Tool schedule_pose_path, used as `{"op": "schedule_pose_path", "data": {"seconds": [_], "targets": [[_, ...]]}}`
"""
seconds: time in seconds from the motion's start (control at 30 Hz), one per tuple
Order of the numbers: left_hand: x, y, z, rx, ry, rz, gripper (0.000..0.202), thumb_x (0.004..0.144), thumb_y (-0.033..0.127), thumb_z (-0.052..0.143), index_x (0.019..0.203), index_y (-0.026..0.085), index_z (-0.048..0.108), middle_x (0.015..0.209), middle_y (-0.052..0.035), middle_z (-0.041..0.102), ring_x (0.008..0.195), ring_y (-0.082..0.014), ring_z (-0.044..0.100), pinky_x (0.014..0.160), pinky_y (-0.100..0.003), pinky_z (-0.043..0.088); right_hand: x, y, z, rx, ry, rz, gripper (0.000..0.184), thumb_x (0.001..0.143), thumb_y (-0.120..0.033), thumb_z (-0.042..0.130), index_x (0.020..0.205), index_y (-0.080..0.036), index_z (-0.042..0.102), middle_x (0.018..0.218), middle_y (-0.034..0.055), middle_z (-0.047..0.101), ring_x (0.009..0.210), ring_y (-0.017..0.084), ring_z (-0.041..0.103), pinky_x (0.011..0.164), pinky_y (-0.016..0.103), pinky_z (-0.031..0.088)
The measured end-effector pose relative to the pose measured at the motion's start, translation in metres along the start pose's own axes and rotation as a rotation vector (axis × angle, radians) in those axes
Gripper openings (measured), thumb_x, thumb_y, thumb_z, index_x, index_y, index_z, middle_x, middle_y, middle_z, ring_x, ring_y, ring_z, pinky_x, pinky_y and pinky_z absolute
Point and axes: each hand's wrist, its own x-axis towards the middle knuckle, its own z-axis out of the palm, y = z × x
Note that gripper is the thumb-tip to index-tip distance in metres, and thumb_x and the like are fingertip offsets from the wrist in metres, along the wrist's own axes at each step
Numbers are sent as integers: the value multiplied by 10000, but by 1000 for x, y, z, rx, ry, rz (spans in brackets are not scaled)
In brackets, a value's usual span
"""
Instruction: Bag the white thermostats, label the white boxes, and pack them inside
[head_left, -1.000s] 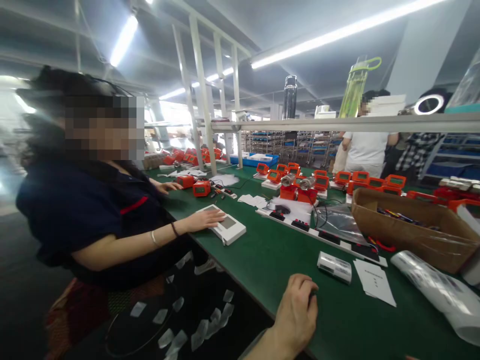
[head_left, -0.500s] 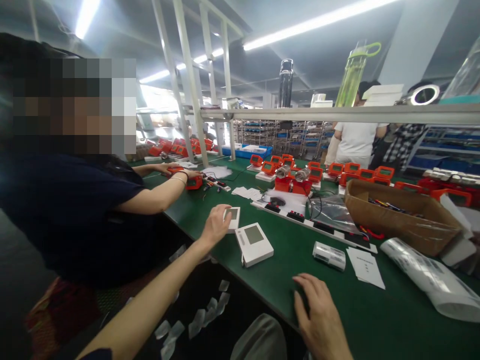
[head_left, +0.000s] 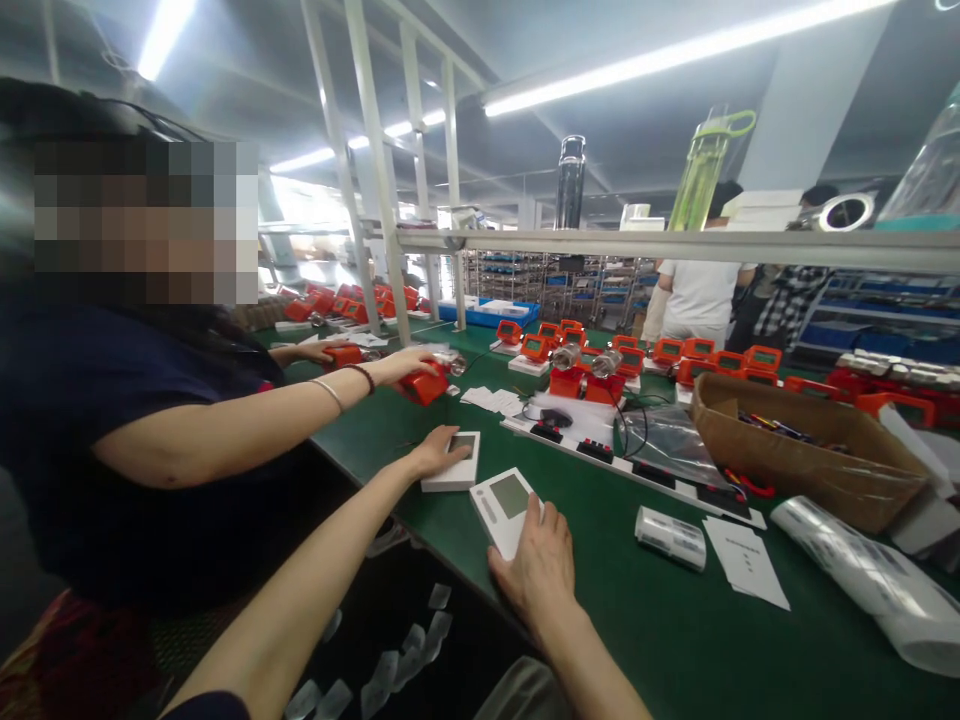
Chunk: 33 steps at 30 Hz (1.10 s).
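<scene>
Head view: two white, grey-screened devices [head_left: 502, 513] [head_left: 459, 472], one in each of the hands [head_left: 540, 560] [head_left: 433, 453].

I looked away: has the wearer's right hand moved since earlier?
Yes: the right hand moved left relative to the power strip, to the nearer white device.

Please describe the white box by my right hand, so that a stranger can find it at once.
Start at the front edge of the green table. By your right hand lies a flat white box with a grey window. Unlike the neighbouring white box, by your left hand, it lies nearer the camera.
</scene>
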Motion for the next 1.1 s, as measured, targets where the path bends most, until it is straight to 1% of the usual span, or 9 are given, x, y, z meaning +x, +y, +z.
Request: {"op": "schedule_pose_path", "data": {"seconds": [0.2,0.3,0.4,0.5,0.6,0.7,0.8,0.97,1.1], "targets": [[-36,49,6,89,-60,-116,542,868,525,542,1260,155,487,1307,-145,490,1191,-314,479,982,-556,397,-46,73,-37,27,-44,-57,731,657,-289,616,1332,-57,457,1265,213,517,1172,366,469,1017,480,381],[-72,82,8,109,-93,-33,625,828,585,524,1211,91,532,1269,-199,513,1174,-355,488,967,-502,409,-75,124,-72,40,-182,-79,772,669,-317,609,1379,-84,416,1331,193,499,1236,354,450,1054,487,369],[-104,119,9,103,-111,47,627,832,562,481,1268,112,500,1276,-204,510,1139,-367,520,926,-471,434,-100,167,-118,8,-302,-55,793,662,-315,608,1389,-70,411,1371,200,479,1268,352,444,1068,501,362],[-125,154,14,90,-141,95,647,836,545,456,1329,125,445,1283,-215,503,1096,-382,551,879,-489,453,-119,197,-158,-30,-386,-15,820,643,-286,610,1406,-76,397,1401,190,452,1289,340,434,1080,493,352],[-135,182,21,68,-184,143,656,834,540,454,1345,129,437,1259,-216,523,1035,-388,590,837,-488,475,-133,222,-182,-62,-399,35,846,636,-246,584,1439,-118,351,1445,148,406,1334,313,380,1110,480,305],[-141,201,26,37,-220,200,636,841,523,464,1350,142,437,1272,-198,520,1004,-377,613,813,-481,497,-143,245,-188,-102,-390,74,844,643,-227,561,1451,-148,332,1478,107,360,1363,291,333,1125,465,282],[-146,210,26,10,-236,238,625,842,509,497,1349,148,441,1295,-180,513,1019,-366,613,824,-486,506,-143,257,-188,-155,-358,77,832,636,-284,624,1424,-150,393,1453,112,388,1331,342,373,1104,506,312],[-148,207,23,-32,-232,266,600,851,500,518,1345,166,450,1316,-164,510,1123,-352,565,905,-483,489,-126,242,-180,-166,-249,-41,735,733,-510,642,1381,-205,472,1396,98,463,1246,357,480,1026,502,436],[-150,198,17,-51,-216,270,574,889,481,470,1366,168,414,1405,-166,427,1162,-353,541,934,-492,479,-105,225,-159,-168,-189,-174,676,765,-545,613,1348,-218,514,1368,93,496,1201,329,533,972,443,506]]}}
